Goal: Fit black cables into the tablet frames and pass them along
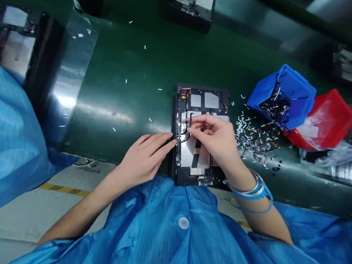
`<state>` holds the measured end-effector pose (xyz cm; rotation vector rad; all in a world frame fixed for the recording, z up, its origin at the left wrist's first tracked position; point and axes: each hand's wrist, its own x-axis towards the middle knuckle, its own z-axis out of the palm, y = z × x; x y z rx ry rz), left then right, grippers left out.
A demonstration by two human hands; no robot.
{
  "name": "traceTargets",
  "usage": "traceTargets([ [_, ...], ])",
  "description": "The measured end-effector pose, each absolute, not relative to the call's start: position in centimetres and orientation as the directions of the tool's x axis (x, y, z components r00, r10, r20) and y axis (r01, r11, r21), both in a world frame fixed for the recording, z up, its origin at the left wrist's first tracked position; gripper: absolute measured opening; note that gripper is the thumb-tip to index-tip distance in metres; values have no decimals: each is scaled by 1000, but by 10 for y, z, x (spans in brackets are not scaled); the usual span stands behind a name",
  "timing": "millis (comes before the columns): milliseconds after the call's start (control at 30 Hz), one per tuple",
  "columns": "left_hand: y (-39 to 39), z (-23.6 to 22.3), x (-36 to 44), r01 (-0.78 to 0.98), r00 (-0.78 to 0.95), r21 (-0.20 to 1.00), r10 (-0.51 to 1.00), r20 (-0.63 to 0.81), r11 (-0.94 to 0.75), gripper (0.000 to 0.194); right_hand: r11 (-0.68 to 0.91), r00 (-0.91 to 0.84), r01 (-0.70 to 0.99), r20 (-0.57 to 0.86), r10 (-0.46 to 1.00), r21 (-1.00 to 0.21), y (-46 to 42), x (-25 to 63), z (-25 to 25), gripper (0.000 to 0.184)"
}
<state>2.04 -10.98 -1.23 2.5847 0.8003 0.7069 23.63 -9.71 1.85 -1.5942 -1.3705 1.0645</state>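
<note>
An opened tablet (pixel 202 105) lies on the green belt (pixel 131 84) in front of me, with its silver inner plates and black frame showing. My right hand (pixel 216 139) rests over its middle and pinches a thin black cable (pixel 187 128) that loops along the tablet's left side. My left hand (pixel 145 156) lies flat beside the tablet's left edge, fingers stretched out, fingertips touching the frame near the cable. A blue wrist strap (pixel 254 192) circles my right wrist.
A blue bin (pixel 287 89) tipped on its side spills black cables and white scraps (pixel 255 135) onto the belt to the right. A red bin (pixel 330 118) lies behind it. Another opened device (pixel 189 4) sits further up the belt. A person's blue sleeve (pixel 9 136) is at left.
</note>
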Motion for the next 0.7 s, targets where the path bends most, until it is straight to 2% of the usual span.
traceTargets([
  [200, -109, -10, 22, 459, 715, 412, 603, 354, -787, 42, -120, 106, 344, -89, 990, -931, -92, 237, 19, 16],
  [500, -108, -8, 28, 504, 749, 297, 582, 316, -811, 39, -98, 79, 436, -71, 994, -895, -89, 234, 20, 15],
  [633, -107, -7, 32, 528, 728, 272, 594, 343, -804, 35, -112, 82, 424, -85, 993, -898, -87, 237, 24, 4],
  [700, -106, -5, 36, 545, 715, 266, 606, 350, -796, 32, -137, 77, 405, -116, 990, -904, -86, 238, 27, 5],
])
